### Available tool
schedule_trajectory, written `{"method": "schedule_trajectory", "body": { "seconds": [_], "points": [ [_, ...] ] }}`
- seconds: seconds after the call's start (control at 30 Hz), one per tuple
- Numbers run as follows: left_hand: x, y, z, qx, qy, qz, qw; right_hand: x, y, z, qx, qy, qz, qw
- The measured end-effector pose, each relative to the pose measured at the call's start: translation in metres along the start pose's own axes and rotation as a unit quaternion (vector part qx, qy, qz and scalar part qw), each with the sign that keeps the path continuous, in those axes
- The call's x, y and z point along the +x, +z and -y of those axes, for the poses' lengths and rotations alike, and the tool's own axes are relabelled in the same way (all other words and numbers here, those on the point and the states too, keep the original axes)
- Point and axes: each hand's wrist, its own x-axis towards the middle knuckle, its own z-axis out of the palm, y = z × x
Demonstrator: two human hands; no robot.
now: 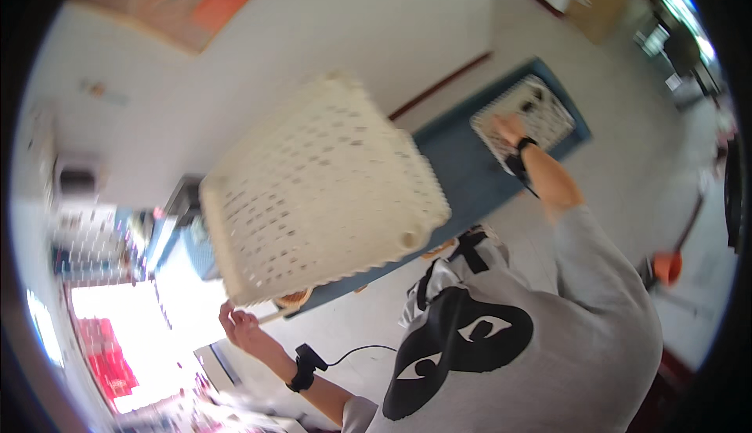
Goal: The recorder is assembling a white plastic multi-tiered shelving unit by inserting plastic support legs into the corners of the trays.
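Note:
A large cream plastic basket with rows of slots is tilted up above the blue table. My left hand is closed at its lower left corner, with the fingertips at the rim. To the right, my right hand reaches over a smaller pale basket at the far end of the table. Some dark items lie in that basket, too blurred to name. The right fingers are smeared by motion, so their grip does not show.
The long blue table runs diagonally, partly hidden behind the large basket. Brown round objects show at its near edge. A cardboard box stands at the upper right. A cable trails from my left wrist.

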Motion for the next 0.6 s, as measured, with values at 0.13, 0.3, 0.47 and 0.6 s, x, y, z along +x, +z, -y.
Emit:
{"method": "schedule_trajectory", "body": {
  "seconds": [0.13, 0.3, 0.47, 0.6],
  "points": [
    [-0.016, 0.003, -0.035, 0.184, 0.074, -0.087, 0.976, 0.034, 0.0, -0.003, -0.224, 0.043, -0.071, 0.971],
    [-0.048, -0.007, -0.071, 0.293, 0.076, -0.181, 0.936, 0.103, 0.022, -0.025, -0.278, -0.019, -0.097, 0.956],
    [-0.043, -0.013, -0.087, 0.221, 0.173, -0.103, 0.954, 0.133, 0.038, -0.047, -0.178, 0.144, -0.178, 0.957],
    [-0.011, -0.022, -0.107, 0.115, 0.315, -0.055, 0.94, 0.129, 0.014, -0.053, -0.351, 0.056, -0.067, 0.932]
  ]
}}
